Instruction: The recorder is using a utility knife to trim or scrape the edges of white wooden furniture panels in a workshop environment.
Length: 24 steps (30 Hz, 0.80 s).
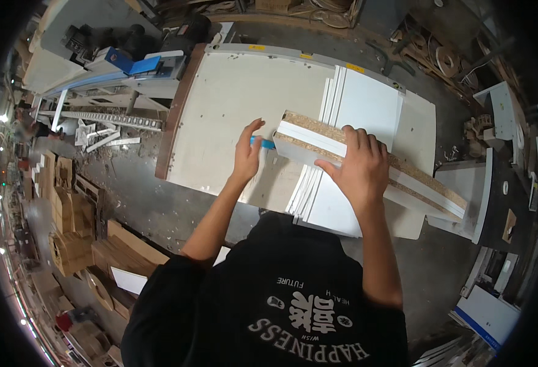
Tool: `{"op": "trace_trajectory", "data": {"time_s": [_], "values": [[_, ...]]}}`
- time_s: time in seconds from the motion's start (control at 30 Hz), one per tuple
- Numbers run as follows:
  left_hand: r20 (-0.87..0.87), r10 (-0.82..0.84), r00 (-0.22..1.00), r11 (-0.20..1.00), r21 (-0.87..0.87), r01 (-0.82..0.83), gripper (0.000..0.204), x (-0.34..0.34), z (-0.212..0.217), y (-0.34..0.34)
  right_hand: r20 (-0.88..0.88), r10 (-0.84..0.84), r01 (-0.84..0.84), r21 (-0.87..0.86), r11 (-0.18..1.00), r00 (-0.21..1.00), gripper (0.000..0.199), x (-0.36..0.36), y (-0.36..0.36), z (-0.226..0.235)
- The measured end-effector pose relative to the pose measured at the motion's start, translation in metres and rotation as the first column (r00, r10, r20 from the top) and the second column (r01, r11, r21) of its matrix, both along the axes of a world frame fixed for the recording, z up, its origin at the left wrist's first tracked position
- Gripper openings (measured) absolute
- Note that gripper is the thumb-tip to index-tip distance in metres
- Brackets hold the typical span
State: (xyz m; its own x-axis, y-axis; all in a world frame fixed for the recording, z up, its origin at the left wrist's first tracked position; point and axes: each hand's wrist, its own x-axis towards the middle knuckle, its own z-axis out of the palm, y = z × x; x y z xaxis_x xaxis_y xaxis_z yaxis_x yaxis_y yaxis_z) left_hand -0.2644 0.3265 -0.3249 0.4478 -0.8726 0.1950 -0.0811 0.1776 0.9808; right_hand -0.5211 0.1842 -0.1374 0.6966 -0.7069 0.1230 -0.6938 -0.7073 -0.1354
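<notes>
My right hand (359, 166) presses down on two long white-faced chipboard strips (428, 188) set on edge side by side, their raw brown edges facing up. My left hand (247, 151) holds a small blue tool (263, 143) against the near left end of the strips. The strips lie across a stack of white panels (358, 98) on a large white worktable (232, 104).
A blue-and-white machine (137, 64) stands at the table's far left, with white offcuts (100, 136) on the floor beside it. Stacked wooden parts (76, 235) fill the left. White cabinet pieces (477, 202) stand at the right, and curved wooden pieces (443, 58) lie at the far right.
</notes>
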Motion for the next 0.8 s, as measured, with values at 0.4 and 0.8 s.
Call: {"op": "trace_trajectory", "data": {"time_s": [0.4, 0.8], "values": [[0.746, -0.405, 0.528, 0.699, 0.625, -0.347, 0.044, 0.005, -0.115, 0.051, 0.131, 0.030, -0.014, -0.127, 0.992, 0.991, 0.081, -0.004, 0.006, -0.008], [-0.141, 0.082, 0.987, 0.928, 0.372, -0.024, 0.055, -0.012, 0.145, -0.003, 0.125, 0.040, -0.028, -0.092, 0.995, 0.991, 0.075, -0.005, 0.004, 0.001]]}}
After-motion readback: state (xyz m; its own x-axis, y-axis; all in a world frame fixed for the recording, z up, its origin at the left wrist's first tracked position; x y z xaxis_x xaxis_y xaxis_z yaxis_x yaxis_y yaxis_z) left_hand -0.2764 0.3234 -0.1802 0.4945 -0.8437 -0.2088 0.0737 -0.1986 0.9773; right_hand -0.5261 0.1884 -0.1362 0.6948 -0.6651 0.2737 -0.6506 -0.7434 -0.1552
